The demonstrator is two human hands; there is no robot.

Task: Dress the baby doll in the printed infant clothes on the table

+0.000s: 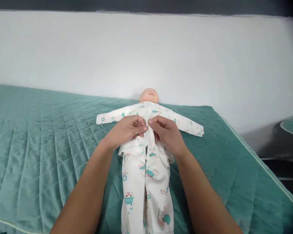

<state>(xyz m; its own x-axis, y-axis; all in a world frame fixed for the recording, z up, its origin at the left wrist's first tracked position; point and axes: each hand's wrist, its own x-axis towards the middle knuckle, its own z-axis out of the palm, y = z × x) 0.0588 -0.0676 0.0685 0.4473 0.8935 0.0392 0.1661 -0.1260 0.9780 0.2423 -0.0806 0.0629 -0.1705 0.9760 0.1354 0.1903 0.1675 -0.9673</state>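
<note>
Two hands meet at the chest of the doll (148, 96) in the head view: left hand (127, 130) and right hand (167, 131) each pinch a front edge of the printed top (183, 122), fingertips nearly touching. Sleeves cover both spread arms and the printed trousers (134, 182) are on; the top's front appears partly joined, the rest hidden. The doll lies face-up on a teal quilted bed cover (39, 136), head against a plain white wall (161, 48).
</note>
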